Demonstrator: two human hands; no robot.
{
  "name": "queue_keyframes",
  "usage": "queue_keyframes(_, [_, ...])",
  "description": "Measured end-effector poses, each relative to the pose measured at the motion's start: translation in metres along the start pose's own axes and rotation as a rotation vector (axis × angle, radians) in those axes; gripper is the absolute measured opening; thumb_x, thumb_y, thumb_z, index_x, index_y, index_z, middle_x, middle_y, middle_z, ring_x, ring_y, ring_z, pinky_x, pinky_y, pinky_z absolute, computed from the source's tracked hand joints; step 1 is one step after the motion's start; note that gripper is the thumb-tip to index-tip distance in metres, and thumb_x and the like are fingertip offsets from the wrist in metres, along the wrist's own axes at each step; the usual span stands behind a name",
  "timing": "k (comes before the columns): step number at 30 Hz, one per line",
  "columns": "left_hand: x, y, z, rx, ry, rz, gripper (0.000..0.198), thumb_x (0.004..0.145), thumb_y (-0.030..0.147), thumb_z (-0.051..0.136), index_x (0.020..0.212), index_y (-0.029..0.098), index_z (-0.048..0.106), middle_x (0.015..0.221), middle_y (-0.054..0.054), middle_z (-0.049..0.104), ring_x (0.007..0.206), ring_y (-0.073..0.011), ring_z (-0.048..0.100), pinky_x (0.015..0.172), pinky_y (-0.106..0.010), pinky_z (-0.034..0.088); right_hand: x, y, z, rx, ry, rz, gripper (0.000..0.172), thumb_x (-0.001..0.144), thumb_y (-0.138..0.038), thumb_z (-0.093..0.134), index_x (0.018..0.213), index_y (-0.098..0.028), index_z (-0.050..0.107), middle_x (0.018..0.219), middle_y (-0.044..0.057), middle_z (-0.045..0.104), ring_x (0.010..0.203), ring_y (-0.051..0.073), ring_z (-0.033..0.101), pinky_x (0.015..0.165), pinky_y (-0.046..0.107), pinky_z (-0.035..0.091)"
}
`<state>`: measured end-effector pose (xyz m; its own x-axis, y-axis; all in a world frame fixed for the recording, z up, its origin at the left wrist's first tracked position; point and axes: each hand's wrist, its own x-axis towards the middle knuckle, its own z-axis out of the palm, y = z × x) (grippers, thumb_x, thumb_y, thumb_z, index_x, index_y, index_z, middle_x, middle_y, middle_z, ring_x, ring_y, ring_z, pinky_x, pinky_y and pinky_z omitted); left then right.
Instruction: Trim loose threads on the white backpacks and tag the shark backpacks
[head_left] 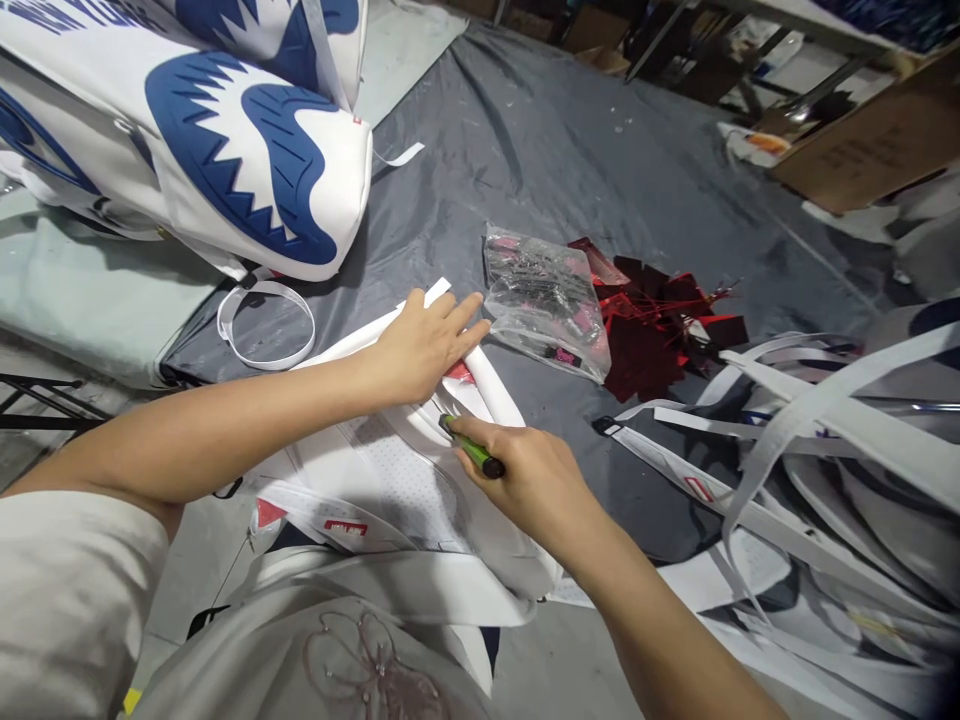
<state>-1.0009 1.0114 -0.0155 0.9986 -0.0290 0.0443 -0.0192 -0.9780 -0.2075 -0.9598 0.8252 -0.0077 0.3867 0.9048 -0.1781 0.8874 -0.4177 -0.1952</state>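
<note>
A white backpack [375,470] with dotted mesh padding and a small red label lies in front of me, its near side against my body. My left hand [424,345] rests on its far edge, palm down with fingers spread. Below it my right hand [529,480] is closed round a slim green tool with black ends [472,446]; its tip points at a seam, and its exact kind is unclear. A bit of red material [460,372] shows between the white edges beside my left fingers.
Beyond the hands lie a clear plastic bag [547,300] and a pile of dark red tags [652,330]. Finished-looking white bags with blue shark-mouth patterns [247,160] stand at left. More white bags with loose straps [795,500] crowd the right. A cardboard box [870,140] sits behind.
</note>
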Motion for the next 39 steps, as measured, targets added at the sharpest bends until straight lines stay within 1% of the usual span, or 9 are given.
queue_keyframes(3, [-0.001, 0.000, 0.000, -0.002, 0.000, 0.002, 0.074, 0.083, 0.024, 0.059, 0.152, 0.018, 0.032, 0.162, -0.014, 0.025, 0.126, -0.0334, 0.045, 0.093, -0.047, 0.042, -0.002, 0.000, 0.002, -0.001, 0.055, -0.043, 0.025, 0.090, -0.023, 0.057, 0.110, -0.029, 0.071, 0.103, 0.000, 0.077, 0.086, 0.019, 0.073, 0.060, 0.025, 0.042])
queue_keyframes(6, [-0.001, 0.000, -0.001, -0.019, -0.007, 0.000, 0.074, 0.084, 0.024, 0.058, 0.153, 0.018, 0.030, 0.162, -0.015, 0.024, 0.127, -0.0335, 0.044, 0.095, -0.048, 0.041, -0.006, 0.002, 0.009, 0.001, 0.072, -0.015, 0.027, 0.089, -0.026, 0.059, 0.114, -0.029, 0.071, 0.098, 0.000, 0.078, 0.081, 0.021, 0.074, 0.060, 0.026, 0.045])
queue_keyframes(10, [-0.002, 0.001, -0.004, -0.015, -0.021, -0.002, 0.073, 0.086, 0.022, 0.056, 0.153, 0.018, 0.029, 0.163, -0.014, 0.022, 0.128, -0.0337, 0.044, 0.097, -0.049, 0.041, -0.010, 0.002, 0.018, 0.079, 0.163, -0.007, 0.031, 0.090, -0.026, 0.058, 0.120, -0.029, 0.069, 0.120, 0.002, 0.073, 0.099, 0.021, 0.073, 0.071, 0.025, 0.051])
queue_keyframes(14, [-0.004, 0.001, -0.008, -0.055, -0.037, -0.006, 0.073, 0.085, 0.019, 0.056, 0.153, 0.018, 0.028, 0.164, -0.014, 0.020, 0.130, -0.0340, 0.042, 0.100, -0.050, 0.040, -0.012, -0.002, 0.021, 0.124, 0.151, 0.050, 0.031, 0.091, -0.028, 0.058, 0.119, -0.027, 0.070, 0.113, 0.002, 0.075, 0.093, 0.022, 0.074, 0.073, 0.027, 0.052])
queue_keyframes(19, [-0.004, 0.002, -0.014, -0.187, -0.048, -0.025, 0.069, 0.088, 0.020, 0.054, 0.152, 0.016, 0.031, 0.164, -0.013, 0.019, 0.135, -0.0400, 0.036, 0.105, -0.055, 0.034, -0.012, -0.005, 0.021, 0.173, 0.159, 0.087, 0.032, 0.091, -0.027, 0.058, 0.121, -0.028, 0.069, 0.120, 0.000, 0.073, 0.102, 0.022, 0.072, 0.079, 0.027, 0.053])
queue_keyframes(24, [-0.001, 0.002, -0.012, -0.166, -0.075, -0.025, 0.081, 0.079, 0.017, 0.060, 0.154, 0.018, 0.029, 0.164, -0.014, 0.018, 0.135, -0.0400, 0.037, 0.103, -0.057, 0.035, -0.011, -0.005, 0.021, 0.154, 0.159, 0.091, 0.032, 0.091, -0.026, 0.058, 0.121, -0.030, 0.069, 0.118, -0.001, 0.074, 0.099, 0.021, 0.072, 0.074, 0.026, 0.051])
queue_keyframes(33, [0.001, -0.001, -0.013, -0.105, -0.152, -0.023, 0.088, 0.082, 0.036, 0.063, 0.156, 0.024, 0.018, 0.165, -0.012, 0.011, 0.141, -0.0400, 0.029, 0.107, -0.057, 0.031, -0.013, -0.005, 0.019, 0.064, 0.170, 0.129, 0.026, 0.089, -0.028, 0.060, 0.112, -0.030, 0.071, 0.101, -0.001, 0.078, 0.082, 0.021, 0.073, 0.061, 0.027, 0.045])
queue_keyframes(37, [-0.004, -0.011, -0.019, -0.114, -0.238, -0.010, 0.105, 0.077, 0.051, 0.070, 0.158, 0.030, 0.006, 0.165, -0.012, -0.002, 0.146, -0.0471, 0.013, 0.106, -0.061, 0.031, -0.025, -0.001, 0.026, 0.167, 0.239, 0.147, 0.028, 0.087, -0.026, 0.061, 0.113, -0.031, 0.071, 0.107, -0.002, 0.077, 0.088, 0.021, 0.074, 0.067, 0.026, 0.050])
queue_keyframes(39, [-0.011, -0.016, -0.023, -0.118, -0.271, -0.059, 0.119, 0.070, 0.051, 0.078, 0.158, 0.031, -0.001, 0.165, -0.014, -0.008, 0.145, -0.0487, 0.014, 0.104, -0.058, 0.036, -0.027, -0.002, 0.031, 0.280, 0.286, 0.160, 0.029, 0.088, -0.026, 0.060, 0.114, -0.031, 0.071, 0.111, -0.001, 0.076, 0.091, 0.021, 0.074, 0.072, 0.027, 0.053])
